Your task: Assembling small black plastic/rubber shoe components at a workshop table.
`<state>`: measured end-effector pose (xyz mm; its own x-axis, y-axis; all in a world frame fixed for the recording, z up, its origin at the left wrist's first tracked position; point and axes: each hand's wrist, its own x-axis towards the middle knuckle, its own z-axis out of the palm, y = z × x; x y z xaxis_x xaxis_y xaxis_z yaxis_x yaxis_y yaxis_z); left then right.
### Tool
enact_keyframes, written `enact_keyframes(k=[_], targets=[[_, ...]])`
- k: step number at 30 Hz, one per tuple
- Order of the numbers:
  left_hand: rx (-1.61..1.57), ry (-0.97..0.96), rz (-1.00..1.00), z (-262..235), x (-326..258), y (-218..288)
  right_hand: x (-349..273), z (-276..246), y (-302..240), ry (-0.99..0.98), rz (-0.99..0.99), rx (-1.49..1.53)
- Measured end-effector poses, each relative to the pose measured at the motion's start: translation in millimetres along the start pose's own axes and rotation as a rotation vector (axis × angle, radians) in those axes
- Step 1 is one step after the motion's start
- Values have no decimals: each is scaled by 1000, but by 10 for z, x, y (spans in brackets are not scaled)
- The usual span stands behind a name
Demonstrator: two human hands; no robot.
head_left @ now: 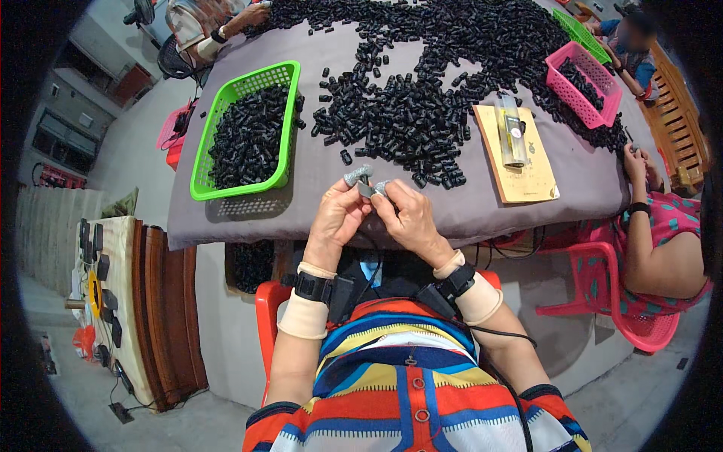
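My left hand (339, 217) and my right hand (410, 218) meet in front of me at the near edge of the cloth-covered table (316, 207). Both are closed in a pinch, with grey wrapping around some fingertips. Between them is a small dark piece, mostly hidden by the fingers, so its kind cannot be made out. Just beyond the hands spreads a loose pile of small black cylindrical parts (403, 124). One single black part (346, 157) lies apart, close to my left fingertips. A green plastic basket (290, 135) holding many such parts stands to the left.
A tan booklet (520, 188) with a clear plastic case (513, 135) on it lies at right. Beyond it are a pink basket (614, 98) and a green basket (580, 34). Other people sit at the far left and right side; a pink chair (617, 301) stands at right.
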<state>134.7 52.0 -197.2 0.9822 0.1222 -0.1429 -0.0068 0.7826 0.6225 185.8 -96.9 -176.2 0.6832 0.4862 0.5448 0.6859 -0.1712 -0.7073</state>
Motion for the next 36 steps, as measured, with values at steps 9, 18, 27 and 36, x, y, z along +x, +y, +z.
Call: enact_keyframes(k=[9,18,27,36], targets=[[6,-63,17,-36,-14,34,40,32,-28,-2,8,-12],[290,107,109,269,-173,303,8,-54,-7,27,222,203],[994,520,651,321,-40,1617,43,-36,9,22,213,178],[1841,128,630,142,398,604,39,-32,-6,30,215,184]])
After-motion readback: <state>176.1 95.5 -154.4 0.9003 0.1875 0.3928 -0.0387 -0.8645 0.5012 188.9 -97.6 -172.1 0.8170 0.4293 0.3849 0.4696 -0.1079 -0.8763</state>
